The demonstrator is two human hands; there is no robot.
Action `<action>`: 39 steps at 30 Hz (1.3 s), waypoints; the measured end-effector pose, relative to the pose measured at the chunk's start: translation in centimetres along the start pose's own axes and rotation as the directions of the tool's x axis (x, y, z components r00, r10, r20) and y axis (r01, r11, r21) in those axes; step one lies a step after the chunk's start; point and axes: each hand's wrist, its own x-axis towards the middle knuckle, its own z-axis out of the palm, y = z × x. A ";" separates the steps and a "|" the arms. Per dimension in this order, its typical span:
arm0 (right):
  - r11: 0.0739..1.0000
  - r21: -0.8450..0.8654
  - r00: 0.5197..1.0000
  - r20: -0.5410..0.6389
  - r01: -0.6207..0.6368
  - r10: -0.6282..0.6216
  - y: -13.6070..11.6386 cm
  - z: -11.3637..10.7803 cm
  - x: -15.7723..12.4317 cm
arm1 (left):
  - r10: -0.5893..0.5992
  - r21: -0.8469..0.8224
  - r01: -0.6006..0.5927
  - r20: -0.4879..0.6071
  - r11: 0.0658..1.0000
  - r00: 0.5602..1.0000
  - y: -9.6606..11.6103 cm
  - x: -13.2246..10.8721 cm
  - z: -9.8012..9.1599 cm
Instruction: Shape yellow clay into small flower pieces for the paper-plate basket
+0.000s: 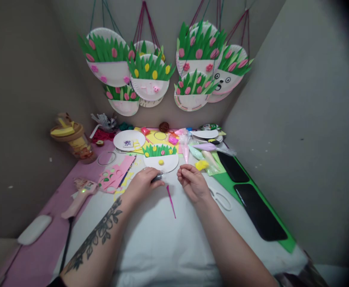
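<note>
Tattooed left forearm (pixel 99 231) over white table cover (pixel 162 247)

Left hand (pixel 142 184) grips a small, dark, shiny object (pixel 157 177); right hand (pixel 194 184) curls, contents unclear. A thin magenta strip (pixel 171 201) lies between them; light fingertips would likely keep it uncreased.

The one head camera looks forward and down, over the close table (pixel 153 247) toward the wall (pixel 172 24).

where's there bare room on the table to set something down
Biggest: the white cloth between the forearms, this side of the magenta strip. Another lies between right forearm, scissors and lower black slab. Crowded: the back, with plates and piping bags, and the left, with pink paper and glue gun.
</note>
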 end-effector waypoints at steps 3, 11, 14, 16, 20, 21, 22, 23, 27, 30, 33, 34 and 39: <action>1.000 0.014 1.000 0.019 0.003 -0.004 0.0 0.1 0.0 | 0.005 -0.004 -0.005 -0.011 1.000 1.000 0.0 0.0 -0.1; 0.997 0.073 0.995 0.103 -0.020 0.013 -0.3 0.0 -0.1 | 0.002 -0.007 -0.002 -0.012 1.000 1.000 0.2 0.0 -0.3; 0.998 0.068 0.992 0.125 -0.013 0.004 -0.3 -0.1 -0.1 | -0.006 -0.014 0.006 -0.014 1.000 1.000 0.1 0.0 -0.5; 0.999 0.038 0.993 0.116 0.011 -0.016 -0.2 -0.1 -0.1 | -0.040 -0.008 0.040 -0.030 0.999 0.999 -0.2 0.0 -0.6; 0.998 -0.038 0.997 0.067 0.047 -0.044 0.0 -0.2 0.0 | -0.122 0.026 0.125 -0.099 0.992 0.988 -1.3 0.0 -0.8; 0.997 -0.051 0.997 0.060 0.050 -0.047 0.1 -0.3 0.1 | -0.132 0.031 0.136 -0.112 0.990 0.985 -1.6 0.0 -0.8; 0.997 -0.062 0.997 0.055 0.053 -0.049 0.2 -0.3 0.2 | -0.138 0.033 0.143 -0.124 0.989 0.983 -1.9 -0.1 -0.8; 0.996 -0.075 0.997 0.049 0.056 -0.053 0.2 -0.4 0.3 | -0.141 0.034 0.146 -0.133 0.989 0.981 -2.2 -0.1 -0.7; 0.989 -0.127 0.997 0.027 0.074 -0.071 0.4 -0.6 0.8 | -0.154 0.046 0.163 -0.161 0.986 0.975 -3.0 -0.3 -0.6; 0.980 -0.172 0.995 0.019 0.098 -0.096 0.6 -0.8 1.1 | -0.168 0.046 0.178 -0.165 0.983 0.972 -3.1 -0.2 -0.8; 0.962 -0.241 0.991 0.014 0.129 -0.129 0.7 -1.0 1.3 | -0.172 0.043 0.180 -0.155 0.983 0.973 -2.9 -0.2 -0.9; 0.952 -0.271 0.990 0.011 0.141 -0.143 0.6 -1.1 1.4 | -0.173 0.043 0.182 -0.148 0.982 0.974 -2.8 -0.1 -1.0; 0.845 -0.496 0.975 0.020 0.200 -0.220 0.3 -1.0 3.0 | -0.178 0.042 0.183 -0.115 0.982 0.977 -2.6 -0.1 -1.1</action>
